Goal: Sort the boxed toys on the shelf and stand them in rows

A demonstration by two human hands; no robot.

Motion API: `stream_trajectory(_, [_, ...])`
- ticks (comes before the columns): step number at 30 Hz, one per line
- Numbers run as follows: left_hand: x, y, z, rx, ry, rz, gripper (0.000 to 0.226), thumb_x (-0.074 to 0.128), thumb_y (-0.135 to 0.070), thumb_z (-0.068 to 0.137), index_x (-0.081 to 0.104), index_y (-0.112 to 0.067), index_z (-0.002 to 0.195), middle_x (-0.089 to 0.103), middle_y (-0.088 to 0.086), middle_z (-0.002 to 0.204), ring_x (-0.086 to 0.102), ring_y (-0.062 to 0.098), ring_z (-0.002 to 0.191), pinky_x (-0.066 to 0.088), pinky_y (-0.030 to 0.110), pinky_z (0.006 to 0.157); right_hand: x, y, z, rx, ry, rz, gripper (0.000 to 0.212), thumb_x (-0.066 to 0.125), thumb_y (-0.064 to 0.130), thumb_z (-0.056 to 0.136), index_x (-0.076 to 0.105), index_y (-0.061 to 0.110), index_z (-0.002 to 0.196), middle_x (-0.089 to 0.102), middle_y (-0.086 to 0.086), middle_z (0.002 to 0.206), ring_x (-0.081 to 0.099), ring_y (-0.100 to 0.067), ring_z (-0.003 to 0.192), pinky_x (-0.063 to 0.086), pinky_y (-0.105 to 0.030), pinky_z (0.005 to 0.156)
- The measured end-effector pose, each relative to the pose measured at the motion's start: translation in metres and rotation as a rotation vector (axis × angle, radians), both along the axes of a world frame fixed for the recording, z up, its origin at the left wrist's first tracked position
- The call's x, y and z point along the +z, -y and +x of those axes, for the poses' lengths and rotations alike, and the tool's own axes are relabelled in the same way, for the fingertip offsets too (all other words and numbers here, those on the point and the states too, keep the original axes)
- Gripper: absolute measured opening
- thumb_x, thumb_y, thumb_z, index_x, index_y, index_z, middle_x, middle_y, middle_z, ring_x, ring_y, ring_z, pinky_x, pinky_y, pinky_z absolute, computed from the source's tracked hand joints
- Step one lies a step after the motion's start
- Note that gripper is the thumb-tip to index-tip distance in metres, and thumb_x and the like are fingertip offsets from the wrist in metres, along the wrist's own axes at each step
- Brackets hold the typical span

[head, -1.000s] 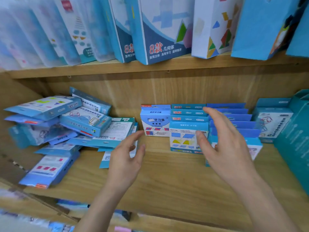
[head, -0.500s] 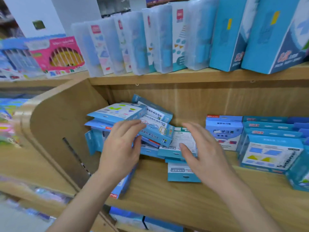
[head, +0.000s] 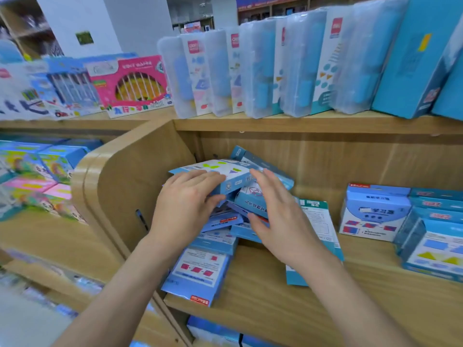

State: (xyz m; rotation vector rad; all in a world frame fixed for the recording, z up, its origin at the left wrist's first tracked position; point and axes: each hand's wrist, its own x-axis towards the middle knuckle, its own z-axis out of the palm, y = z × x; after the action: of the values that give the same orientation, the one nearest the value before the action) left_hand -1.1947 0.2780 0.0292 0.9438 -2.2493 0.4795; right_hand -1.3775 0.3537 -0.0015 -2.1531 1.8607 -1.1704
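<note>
Two bare hands work at a loose pile of boxed toys (head: 220,242) in the left corner of the wooden shelf board (head: 275,309). Nearest the front edge lies a flat box with red shapes (head: 198,274). The left hand (head: 185,206) pinches the top box (head: 225,171), fingers above and thumb below. The right hand (head: 280,221) is spread, fingers straight, over a line-drawing box (head: 250,200). Farther right, standing boxes (head: 375,214) form rows. Clear plastic cases (head: 258,71) stand above.
</note>
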Motion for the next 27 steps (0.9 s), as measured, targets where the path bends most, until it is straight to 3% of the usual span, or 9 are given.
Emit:
stream_trajectory(3, [-0.008,0.000,0.003,-0.086,-0.053,0.017,0.036,0.080,-0.021,0.074,0.069,-0.014,0.108,0.071,-0.002,0.107,0.060,0.020,0.105,0.046,0.037,0.089,0.004,0.028,0.013,0.020,-0.110,-0.034,0.073,0.060,0.026,0.090,0.015,0.035,0.147,0.015,0.002,0.157,0.019,-0.019,0.143,0.034,-0.041,0.109])
stream_trajectory(6, [-0.015,-0.011,0.005,-0.102,-0.174,-0.013,0.039,0.079,-0.013,0.075,0.064,-0.010,0.110,0.064,0.006,0.113,0.052,0.021,0.109,0.040,0.030,0.097,-0.001,0.051,0.020,-0.003,-0.164,-0.033,0.061,0.063,0.022,0.087,0.035,0.027,0.142,0.034,-0.001,0.150,0.029,-0.024,0.139,0.040,-0.049,0.103])
stream_trajectory(9, [-0.022,-0.023,0.011,-0.061,-0.297,-0.032,0.044,0.077,-0.012,0.074,0.052,-0.014,0.109,0.050,0.007,0.112,0.050,0.025,0.102,0.040,0.027,0.090,-0.009,0.060,0.018,-0.005,-0.147,-0.148,0.048,0.067,0.011,0.079,0.057,0.016,0.125,0.058,-0.006,0.130,0.051,-0.032,0.122,0.053,-0.050,0.086])
stream_trajectory(11, [-0.030,-0.025,0.017,-0.036,-0.291,0.005,0.048,0.078,-0.012,0.073,0.047,-0.016,0.109,0.045,0.005,0.112,0.049,0.026,0.101,0.044,0.030,0.085,-0.008,0.062,0.015,0.014,-0.099,-0.229,0.042,0.064,0.008,0.080,0.058,0.011,0.122,0.061,-0.007,0.125,0.055,-0.031,0.117,0.052,-0.047,0.089])
stream_trajectory(15, [-0.040,-0.020,0.027,0.065,-0.188,0.102,0.046,0.075,-0.018,0.076,0.052,-0.016,0.116,0.050,0.010,0.121,0.050,0.027,0.107,0.053,0.039,0.078,0.011,0.040,0.004,-0.022,0.189,-0.306,0.032,0.061,0.014,0.090,0.055,0.016,0.122,0.065,0.002,0.117,0.061,-0.015,0.107,0.050,-0.033,0.087])
stream_trajectory(18, [-0.042,-0.018,0.029,0.070,-0.179,0.170,0.046,0.073,-0.019,0.078,0.055,-0.016,0.120,0.050,0.010,0.127,0.050,0.027,0.113,0.051,0.038,0.081,0.025,-0.002,-0.001,0.049,0.709,-0.226,0.024,0.063,0.024,0.087,0.059,0.024,0.110,0.070,0.014,0.103,0.065,-0.003,0.097,0.055,-0.022,0.076])
stream_trajectory(21, [-0.040,-0.019,0.024,0.053,-0.244,0.209,0.044,0.071,-0.016,0.080,0.057,-0.013,0.121,0.052,0.008,0.128,0.048,0.023,0.116,0.039,0.028,0.095,0.019,-0.030,-0.012,0.130,1.207,-0.003,0.027,0.061,0.024,0.078,0.063,0.019,0.105,0.075,0.003,0.095,0.071,-0.015,0.087,0.060,-0.035,0.064])
stream_trajectory(25, [-0.027,-0.038,0.010,-0.037,-0.489,0.224,0.019,0.057,-0.013,0.087,0.066,-0.012,0.104,0.064,-0.004,0.108,0.057,0.010,0.101,0.041,0.015,0.088,0.008,-0.043,-0.023,0.115,1.285,0.230,0.035,0.060,0.026,0.076,0.064,0.010,0.107,0.075,-0.008,0.095,0.072,-0.024,0.082,0.059,-0.040,0.058])
stream_trajectory(27, [-0.020,-0.051,0.001,-0.135,-0.728,0.401,0.016,0.052,-0.017,0.090,0.068,-0.017,0.096,0.070,-0.011,0.091,0.064,0.003,0.087,0.049,0.015,0.076,0.005,-0.046,-0.025,0.097,1.263,0.251,0.034,0.060,0.027,0.076,0.065,0.011,0.105,0.075,-0.009,0.093,0.072,-0.024,0.079,0.060,-0.039,0.057])
